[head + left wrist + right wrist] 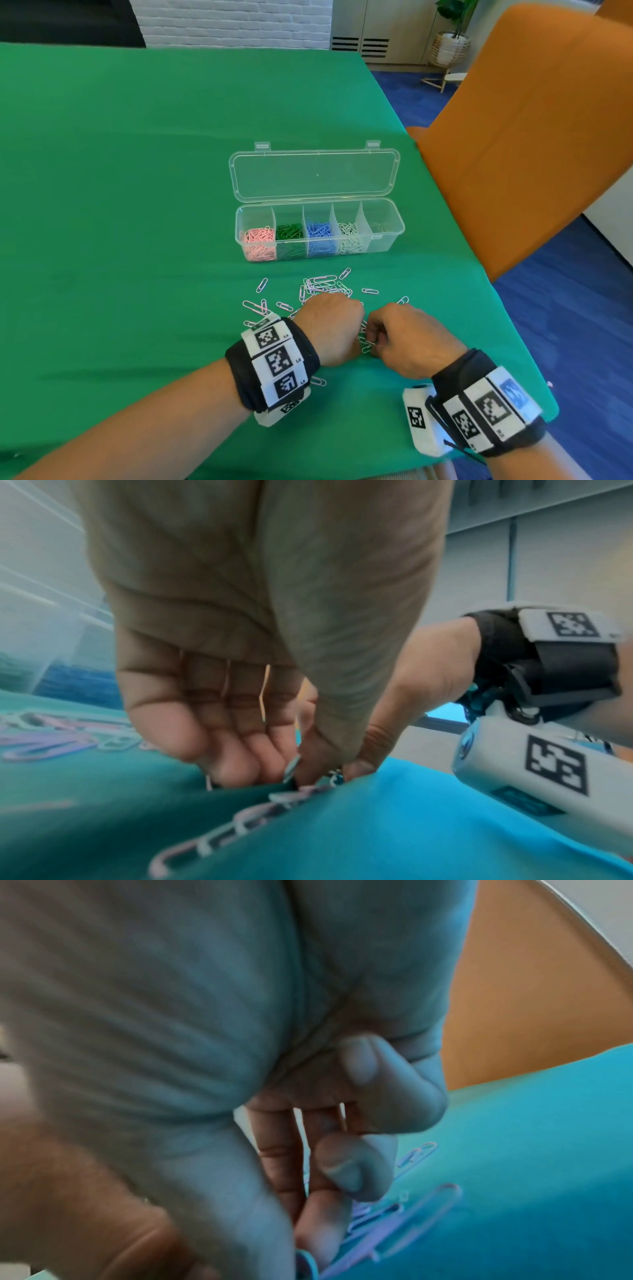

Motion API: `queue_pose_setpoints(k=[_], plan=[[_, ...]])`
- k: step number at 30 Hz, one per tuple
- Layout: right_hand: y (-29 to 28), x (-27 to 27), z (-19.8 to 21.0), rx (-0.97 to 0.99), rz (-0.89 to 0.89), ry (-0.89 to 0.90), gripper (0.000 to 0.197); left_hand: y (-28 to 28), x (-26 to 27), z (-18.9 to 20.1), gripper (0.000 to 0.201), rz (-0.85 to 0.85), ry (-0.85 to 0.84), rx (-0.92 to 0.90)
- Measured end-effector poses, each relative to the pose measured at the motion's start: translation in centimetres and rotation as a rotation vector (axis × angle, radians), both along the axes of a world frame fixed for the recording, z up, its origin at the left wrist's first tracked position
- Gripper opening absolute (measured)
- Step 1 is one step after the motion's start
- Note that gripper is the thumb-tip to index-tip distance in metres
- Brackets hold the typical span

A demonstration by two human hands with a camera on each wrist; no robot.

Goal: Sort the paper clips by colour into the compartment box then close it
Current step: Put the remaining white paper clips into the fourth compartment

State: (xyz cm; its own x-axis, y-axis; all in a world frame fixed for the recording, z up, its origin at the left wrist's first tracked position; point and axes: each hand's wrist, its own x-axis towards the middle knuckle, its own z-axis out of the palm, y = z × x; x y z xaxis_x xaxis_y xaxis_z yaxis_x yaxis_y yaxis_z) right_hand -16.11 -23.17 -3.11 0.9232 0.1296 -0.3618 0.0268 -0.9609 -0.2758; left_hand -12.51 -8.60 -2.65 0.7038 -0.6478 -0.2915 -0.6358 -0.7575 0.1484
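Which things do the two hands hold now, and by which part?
Both hands pinch a small bunch of paper clips between fingertips; which part of each clip cannot be told.

Both hands, left [330, 327] and right [407, 337], meet knuckles-up, fingers curled.

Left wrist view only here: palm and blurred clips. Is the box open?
Observer: Yes. The head view shows the compartment box with its lid hinged back flat.
Operator: Which compartments are filled?
Observer: From the left: pink clips, green clips, blue clips, white clips. The rightmost compartment looks almost empty.
Operator: What is left loose?
Observer: Pale loose clips lie scattered on the green cloth between box and hands. The left hand and right hand pinch a small clip cluster between them.
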Motion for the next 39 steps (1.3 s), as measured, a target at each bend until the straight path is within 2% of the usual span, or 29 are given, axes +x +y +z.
queue_pose_setpoints(k=[4,8,14,17,21,23,26,30,32,35,39], plan=[[0.0,-0.1,0.1,-0.034,0.017,0.012,0.005,-0.6,-0.5,0.4,0.009,-0.046,-0.073,0.015],[-0.3,-0.4,0.6,0.012,0.041,-0.009,0.002,0.0,-0.2,0.2,0.010,0.016,0.011,-0.026],[-0.6,0.4,-0.1,0.213,-0.027,-0.055,0.016,2.8,1.2,0.2,0.003,0.356,0.349,-0.371],[-0.1,0.4,-0.9,0.173,-0.020,-0.065,0.010,4.3,1.3,-0.5,0.013,0.538,0.614,-0.600],[0.3,0.3,-0.8,0.076,0.002,-0.083,0.007,5.3,1.3,-1.2,0.013,0.818,0.978,-0.917],[0.6,0.2,-0.6,0.031,0.020,-0.078,0.003,5.4,1.2,-1.2,0.008,0.859,1.083,-0.985],[1.1,0.0,-0.3,-0.028,0.058,-0.074,0.004,5.2,0.9,-1.4,0.016,0.908,1.192,-1.055],[1.6,-0.4,0.3,-0.048,0.055,-0.083,0.006,5.0,0.4,-1.4,0.024,0.924,1.221,-1.088],[1.7,-0.4,0.8,0.025,0.036,-0.093,0.005,5.2,0.4,-1.4,0.026,0.936,1.216,-1.110],[2.3,-0.2,1.9,0.273,0.002,-0.126,0.007,5.1,0.2,-1.6,0.028,0.963,1.223,-1.120],[3.9,0.0,3.0,0.488,0.008,-0.140,0.012,4.6,-0.8,-1.7,0.028,0.955,1.352,-1.132]])
